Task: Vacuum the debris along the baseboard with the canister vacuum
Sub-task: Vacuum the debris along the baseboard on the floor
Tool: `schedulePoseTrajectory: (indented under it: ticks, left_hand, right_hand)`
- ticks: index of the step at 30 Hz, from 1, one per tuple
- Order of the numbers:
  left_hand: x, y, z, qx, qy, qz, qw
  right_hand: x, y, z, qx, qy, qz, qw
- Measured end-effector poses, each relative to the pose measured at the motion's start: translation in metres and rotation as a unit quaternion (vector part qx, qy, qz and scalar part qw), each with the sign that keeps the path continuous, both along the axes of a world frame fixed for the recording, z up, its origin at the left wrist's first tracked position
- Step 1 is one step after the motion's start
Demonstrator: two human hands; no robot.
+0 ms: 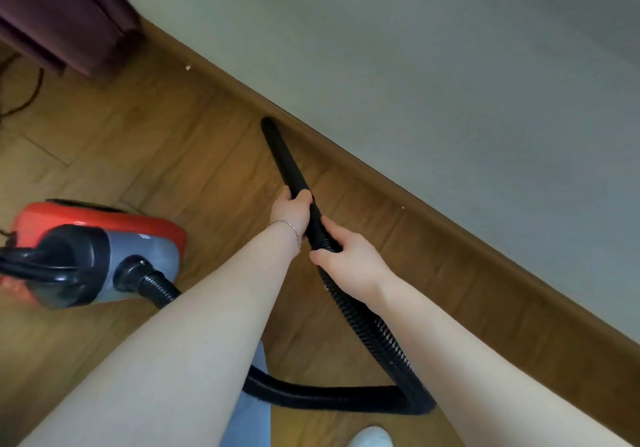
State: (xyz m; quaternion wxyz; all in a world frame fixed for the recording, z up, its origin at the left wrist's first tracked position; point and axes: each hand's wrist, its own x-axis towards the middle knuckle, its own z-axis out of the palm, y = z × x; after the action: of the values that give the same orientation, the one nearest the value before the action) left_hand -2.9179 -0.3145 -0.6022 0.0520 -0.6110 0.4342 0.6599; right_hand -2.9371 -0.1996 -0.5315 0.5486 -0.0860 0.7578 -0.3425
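Wood-plank floor ran up to a brown baseboard. Red-and-grey vacuum sat on it at left, and its black ribbed hose looped across the planks near the bottom. Nozzle tip was at the floor just beside the baseboard. Pale crumb lay by the baseboard upper left, smaller speck further right. Dark cable trailed far left.

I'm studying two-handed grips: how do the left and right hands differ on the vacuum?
The left hand grips the smooth nozzle tube, nearer its tip; the right hand grips behind it, where the ribbed hose begins. The left wrist wears a thin bracelet; the right wrist is bare. Both curl round the black tubing.
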Motion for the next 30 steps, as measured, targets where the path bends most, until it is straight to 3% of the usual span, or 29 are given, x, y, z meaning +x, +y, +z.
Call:
schedulePoseTrajectory:
  ticks: [11, 30]
  left_hand:
    - [0.011, -0.129, -0.007, -0.058, -0.020, 0.014, 0.998]
    - [0.001, -0.243, -0.005, -0.112, -0.052, -0.040, 0.992]
  right_hand:
    - [0.004, -0.133, -0.013, -0.020, 0.029, 0.103, 0.994]
    - [-0.002, -0.248, -0.008, -0.006, 0.023, 0.116, 0.993]
